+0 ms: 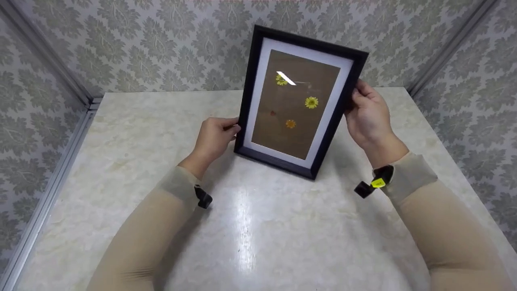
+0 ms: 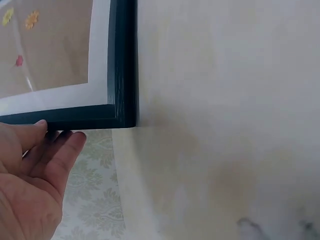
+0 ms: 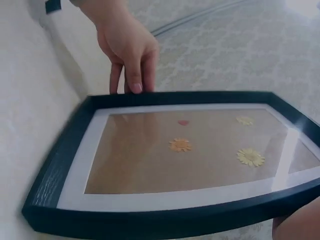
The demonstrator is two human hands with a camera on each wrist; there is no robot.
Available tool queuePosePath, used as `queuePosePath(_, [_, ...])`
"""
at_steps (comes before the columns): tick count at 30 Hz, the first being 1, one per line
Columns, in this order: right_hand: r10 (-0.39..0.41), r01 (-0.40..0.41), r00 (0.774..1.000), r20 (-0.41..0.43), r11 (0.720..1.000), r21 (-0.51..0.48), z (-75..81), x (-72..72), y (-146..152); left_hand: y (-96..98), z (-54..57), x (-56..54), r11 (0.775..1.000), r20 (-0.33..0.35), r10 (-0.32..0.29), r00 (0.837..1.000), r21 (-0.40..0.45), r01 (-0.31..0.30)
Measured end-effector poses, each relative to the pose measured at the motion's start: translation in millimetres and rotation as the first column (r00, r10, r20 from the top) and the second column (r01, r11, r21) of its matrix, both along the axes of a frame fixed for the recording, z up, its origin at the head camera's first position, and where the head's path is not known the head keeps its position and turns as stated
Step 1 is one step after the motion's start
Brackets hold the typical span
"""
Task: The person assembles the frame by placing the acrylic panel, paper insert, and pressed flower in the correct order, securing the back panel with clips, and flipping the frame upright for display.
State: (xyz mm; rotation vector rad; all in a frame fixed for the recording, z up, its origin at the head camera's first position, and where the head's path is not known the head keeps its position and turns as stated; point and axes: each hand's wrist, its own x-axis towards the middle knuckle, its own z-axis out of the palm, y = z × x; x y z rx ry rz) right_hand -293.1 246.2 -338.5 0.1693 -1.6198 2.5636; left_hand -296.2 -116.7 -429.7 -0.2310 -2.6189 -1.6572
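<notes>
A black picture frame (image 1: 247, 89) with a white mat stands tilted, held up above the marbled table. Behind its glass, on a brown backing, lie pressed flowers: a yellow flower (image 1: 311, 102), an orange flower (image 1: 291, 123), another yellow one partly under glare, and a small red petal (image 3: 183, 122). My left hand (image 1: 214, 135) pinches the frame's left edge near the lower corner, thumb in front. On the opposite side my right hand (image 1: 369, 115) grips the right edge around mid-height, its fingertips partly hidden behind the frame. Only a bit of that hand shows in the right wrist view.
The pale marbled table (image 1: 133, 133) lies beneath the hands. Patterned wallpaper panels (image 1: 177, 44) enclose it at the back and both sides, with metal rails (image 1: 48, 178) at the corners. Each wrist carries a small black camera (image 1: 204, 198).
</notes>
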Motion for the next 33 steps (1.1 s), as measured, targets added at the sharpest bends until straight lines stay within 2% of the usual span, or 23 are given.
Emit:
queuePosePath(5, [0.034, -0.03, 0.999, 0.03, 0.991, -0.134, 5.0, -21.1, -7.1, -1.5, -7.0, 12.0, 1.0, -0.034, 0.006, 0.999, 0.002, -0.006])
queuePosePath(10, [0.042, -0.029, 0.995, 0.086, 0.989, -0.146, 6.2, -44.0, -16.8, -6.9, -14.5, 23.5, 0.999, -0.049, 0.025, 0.998, 0.034, -0.023])
queuePosePath(14, [0.029, -0.011, 0.991, 0.129, 0.99, -0.138, 7.8, -58.2, -21.0, -8.5, -14.4, 28.4, 0.999, -0.046, 0.033, 0.998, 0.038, -0.031])
queuePosePath(19, [0.041, -0.019, 0.989, 0.141, 0.988, -0.152, 9.0, -67.9, -20.7, -7.5, -13.4, 29.8, 1.0, -0.06, 0.019, 0.998, 0.006, -0.019])
queuePosePath(24, [0.048, -0.028, 0.992, 0.119, 0.986, -0.163, 6.0, -70.3, -22.6, -8.6, -16.4, 28.4, 1.0, -0.071, 0.011, 0.997, -0.004, -0.011])
queuePosePath(28, [0.069, -0.064, 0.993, 0.099, 0.997, -0.046, -5.9, -66.5, -19.3, -11.4, -24.3, 34.3, 1.0, -0.043, 0.011, 0.999, -0.004, -0.011])
queuePosePath(30, [0.06, -0.071, 0.993, 0.104, 0.992, 0.104, -14.7, -61.5, -10.6, -14.6, -29.4, 37.9, 1.0, -0.031, 0.003, 1.0, -0.03, -0.004])
queuePosePath(31, [0.048, -0.07, 0.993, 0.112, 0.977, 0.201, -19.6, -59.1, -4.0, -17.3, -31.6, 39.3, 0.998, -0.032, 0.001, 0.999, -0.057, -0.003])
queuePosePath(32, [0.027, -0.063, 0.992, 0.12, 0.95, 0.305, -24.5, -56.7, 3.5, -21.1, -33.5, 40.1, 0.996, -0.038, 0.002, 0.999, -0.094, -0.006])
queuePosePath(33, [0.001, -0.054, 0.992, 0.127, 0.909, 0.413, -29.5, -54.5, 12.2, -25.8, -34.6, 40.8, 0.991, -0.043, 0.005, 0.999, -0.137, -0.011])
